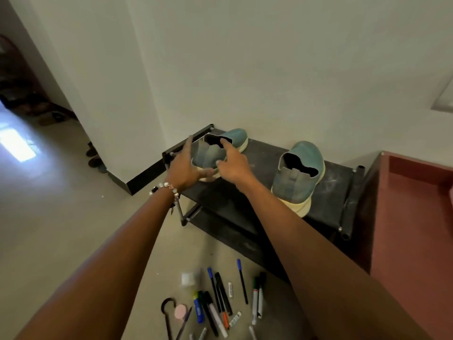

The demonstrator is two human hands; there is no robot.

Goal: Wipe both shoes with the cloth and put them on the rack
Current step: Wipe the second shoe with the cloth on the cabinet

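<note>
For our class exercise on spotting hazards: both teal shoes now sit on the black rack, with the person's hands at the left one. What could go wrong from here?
1. The right shoe has its heel sole past the rack's front edge; a nudge might tip it off.
2. Pens and markers lie scattered on the floor before the rack; stepping there could cause a slip.
3. The left hand and right hand are adjusting the left shoe near the rack's left end; a push could slide it off.

Black rack (333, 182) top: two teal shoes (297, 173). Floor (73, 217): scattered pens, markers (220, 303).
</note>
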